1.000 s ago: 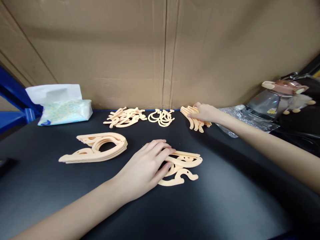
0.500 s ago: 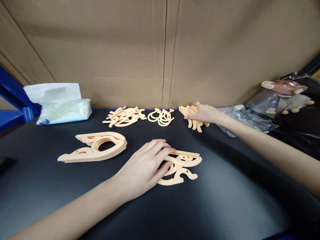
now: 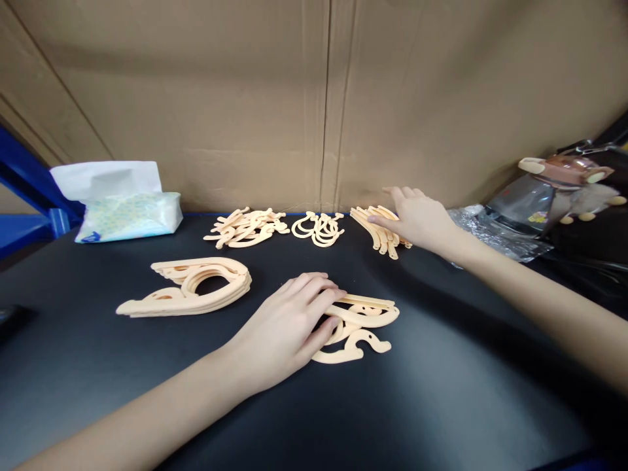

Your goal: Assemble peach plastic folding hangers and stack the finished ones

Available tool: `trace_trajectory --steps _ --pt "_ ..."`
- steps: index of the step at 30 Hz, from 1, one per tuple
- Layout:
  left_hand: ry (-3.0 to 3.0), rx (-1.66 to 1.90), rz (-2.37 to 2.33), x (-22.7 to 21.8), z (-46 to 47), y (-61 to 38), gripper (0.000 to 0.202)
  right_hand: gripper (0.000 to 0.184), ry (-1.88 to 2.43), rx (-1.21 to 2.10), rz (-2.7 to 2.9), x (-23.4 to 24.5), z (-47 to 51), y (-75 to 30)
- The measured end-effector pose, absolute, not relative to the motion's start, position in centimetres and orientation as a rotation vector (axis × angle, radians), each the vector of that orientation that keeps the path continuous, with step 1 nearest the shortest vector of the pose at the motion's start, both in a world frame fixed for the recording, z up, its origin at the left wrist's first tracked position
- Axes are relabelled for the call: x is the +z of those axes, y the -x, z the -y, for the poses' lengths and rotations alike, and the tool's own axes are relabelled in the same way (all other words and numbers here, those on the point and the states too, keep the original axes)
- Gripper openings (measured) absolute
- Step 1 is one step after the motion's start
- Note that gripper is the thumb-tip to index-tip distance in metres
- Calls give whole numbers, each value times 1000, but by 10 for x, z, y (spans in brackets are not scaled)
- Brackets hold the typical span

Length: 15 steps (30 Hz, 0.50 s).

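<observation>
My left hand (image 3: 299, 320) rests over the left end of a peach-coloured plastic folding hanger (image 3: 366, 317), with fingers bent across it and the thumb along its near side. Part of the hanger is hidden beneath that hand. Close by lies a curved hook piece (image 3: 350, 350), its bent end toward the right. At the back right, my right hand (image 3: 417, 219) hovers with fingers apart beside a bundle of slim hanger arms (image 3: 383, 229). No piece shows in it. To the left lies a stack of folded hangers (image 3: 196, 288), several deep.
Against the cardboard wall (image 3: 245, 98) lie a heap of hanger pieces (image 3: 250, 229) and a small pile of curved hooks (image 3: 321, 229). A tissue pack (image 3: 130, 212) stands at the back left. Crinkled clear plastic (image 3: 471, 229) and a bottle with a plush-like cover (image 3: 540, 190) are at the right.
My right hand has lifted off the bundle of hanger arms and moved right, its fingers spreading. My left hand has stayed on the hanger. The whole view has shifted slightly.
</observation>
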<state>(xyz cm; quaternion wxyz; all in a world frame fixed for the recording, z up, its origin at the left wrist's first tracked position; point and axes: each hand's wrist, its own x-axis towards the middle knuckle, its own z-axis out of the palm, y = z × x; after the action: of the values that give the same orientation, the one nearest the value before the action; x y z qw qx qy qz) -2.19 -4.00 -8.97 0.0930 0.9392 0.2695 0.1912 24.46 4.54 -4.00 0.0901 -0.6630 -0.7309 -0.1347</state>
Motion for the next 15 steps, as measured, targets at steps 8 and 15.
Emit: trace_trajectory --steps 8,15 --pt "-2638 601 -887 -85 41 23 27 26 1259 -69 2470 -64 36 -235" --pt "-2350 721 -1065 -86 31 29 30 27 998 186 2612 -68 53 -238"
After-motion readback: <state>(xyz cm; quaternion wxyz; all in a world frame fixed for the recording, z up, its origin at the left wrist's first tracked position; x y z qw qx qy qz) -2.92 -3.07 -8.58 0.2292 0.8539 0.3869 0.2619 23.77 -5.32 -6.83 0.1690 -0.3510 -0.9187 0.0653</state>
